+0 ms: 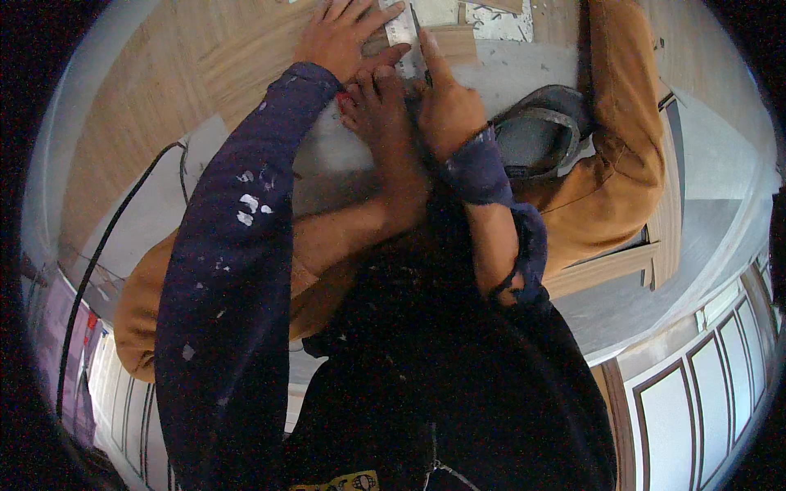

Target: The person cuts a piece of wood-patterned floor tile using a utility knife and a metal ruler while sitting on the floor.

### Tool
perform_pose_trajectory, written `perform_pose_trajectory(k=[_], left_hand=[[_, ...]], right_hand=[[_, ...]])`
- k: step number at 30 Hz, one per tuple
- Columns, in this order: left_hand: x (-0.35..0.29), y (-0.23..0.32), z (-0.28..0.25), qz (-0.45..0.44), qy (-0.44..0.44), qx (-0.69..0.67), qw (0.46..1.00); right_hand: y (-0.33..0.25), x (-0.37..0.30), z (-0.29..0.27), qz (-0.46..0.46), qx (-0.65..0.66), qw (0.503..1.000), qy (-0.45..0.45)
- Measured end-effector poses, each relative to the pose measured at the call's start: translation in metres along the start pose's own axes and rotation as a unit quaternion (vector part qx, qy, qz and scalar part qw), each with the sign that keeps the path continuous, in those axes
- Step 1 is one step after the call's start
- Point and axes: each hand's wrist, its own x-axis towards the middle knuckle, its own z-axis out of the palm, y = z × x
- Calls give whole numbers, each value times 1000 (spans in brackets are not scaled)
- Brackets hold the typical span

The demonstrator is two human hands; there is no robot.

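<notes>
At the top centre, my left hand (348, 31) lies with its fingers spread, pressing on a pale ruler (399, 31) with dark markings. My right hand (449, 102) is closed, its index finger stretched forward along a thin dark pointed tool (415, 18) beside the ruler's right edge. Whether the tool is a knife or a pencil I cannot tell. Just below the hands, my bare foot (383, 114) rests close to the ruler's near end, with a small red thing (345, 101) beside it.
Wood-patterned planks (192, 49) cover the floor at the upper left. An offcut (453, 45) and scraps on a speckled white sheet (501, 23) lie ahead. A grey shoe (536, 135) sits by my right knee. A black cable (106, 233) curves at the left; more planks (610, 270) lie right.
</notes>
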Motion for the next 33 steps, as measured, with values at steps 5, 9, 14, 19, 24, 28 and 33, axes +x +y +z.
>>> perform_pose_trajectory(k=[5,9,14,19,24,28,33], left_hand=[[3,1,-2,22,-16,65,997],[-4,-4,0,19,-14,2,1000],[-1,0,2,-9,-31,12,999],[-2,-8,22,27,62,27,997],[2,-1,22,18,70,39,997],[-3,-12,26,38,120,-59,990],[-1,-1,19,7,80,18,997]], right_hand=[[9,-5,8,1,-19,1000,10],[6,2,7,-31,0,999,39],[12,-1,8,6,-12,1000,-10],[15,0,15,-28,26,999,37],[19,-3,14,22,-10,1000,3],[11,-4,14,-12,9,1000,10],[14,-8,9,22,-19,999,-18]])
